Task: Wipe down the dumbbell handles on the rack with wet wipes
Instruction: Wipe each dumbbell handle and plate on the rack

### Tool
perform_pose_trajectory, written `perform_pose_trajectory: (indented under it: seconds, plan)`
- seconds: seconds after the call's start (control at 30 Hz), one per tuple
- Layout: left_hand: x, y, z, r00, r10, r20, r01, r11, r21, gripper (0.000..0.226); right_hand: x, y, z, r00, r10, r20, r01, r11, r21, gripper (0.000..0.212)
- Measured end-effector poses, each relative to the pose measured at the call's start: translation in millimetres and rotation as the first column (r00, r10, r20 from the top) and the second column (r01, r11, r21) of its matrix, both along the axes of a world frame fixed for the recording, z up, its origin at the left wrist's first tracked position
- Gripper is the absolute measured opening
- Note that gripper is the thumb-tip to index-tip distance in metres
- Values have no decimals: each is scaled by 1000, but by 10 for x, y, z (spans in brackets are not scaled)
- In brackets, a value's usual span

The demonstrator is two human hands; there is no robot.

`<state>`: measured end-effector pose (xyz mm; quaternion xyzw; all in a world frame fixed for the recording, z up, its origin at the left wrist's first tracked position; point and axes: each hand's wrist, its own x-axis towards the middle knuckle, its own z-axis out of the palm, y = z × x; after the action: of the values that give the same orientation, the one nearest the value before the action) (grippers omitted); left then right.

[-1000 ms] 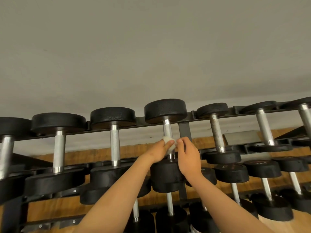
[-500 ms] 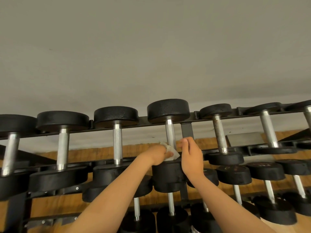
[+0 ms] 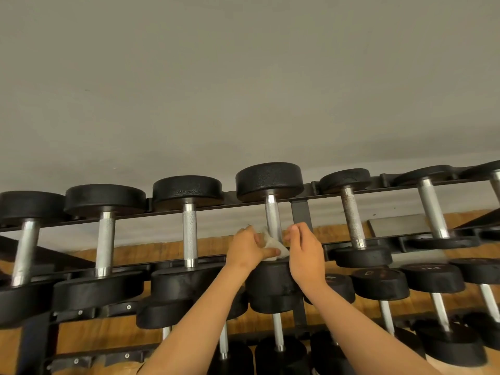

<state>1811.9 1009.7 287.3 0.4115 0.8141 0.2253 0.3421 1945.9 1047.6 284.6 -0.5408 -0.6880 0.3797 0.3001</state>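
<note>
Left hand (image 3: 247, 250) sits just left of the dumbbell handle (image 3: 272, 217), pinching the wet wipe (image 3: 273, 246) against the handle's lower end. Right hand (image 3: 305, 253) is just right of the handle, fingers curled; can't tell whether it grips the wipe.

"What sort of place is this?"

"A gym's weight area. A long black metal rack (image 3: 301, 215) holds tiers of black round-headed dumbbells (image 3: 269, 180) with knurled steel handles (image 3: 190, 234), set side by side."

"Anything else?"

"Some heads bear faint markings, too small to read. A plain grey wall (image 3: 243, 77) stands behind, and brown wood-grain flooring (image 3: 162, 247) shows between the rails."
</note>
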Motion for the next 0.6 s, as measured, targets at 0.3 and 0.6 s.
perform_pose_trajectory:
  seconds: [0.3, 0.6]
  plan:
    - [48, 104, 70, 963, -60, 264, 85, 993, -84, 24, -4, 2, 19, 1000, 5, -7, -5, 1000, -11, 27]
    - [6, 70, -20, 964, 12, 267, 3, 998, -56, 24, -4, 0, 27, 1000, 11, -24, -12, 1000, -25, 30]
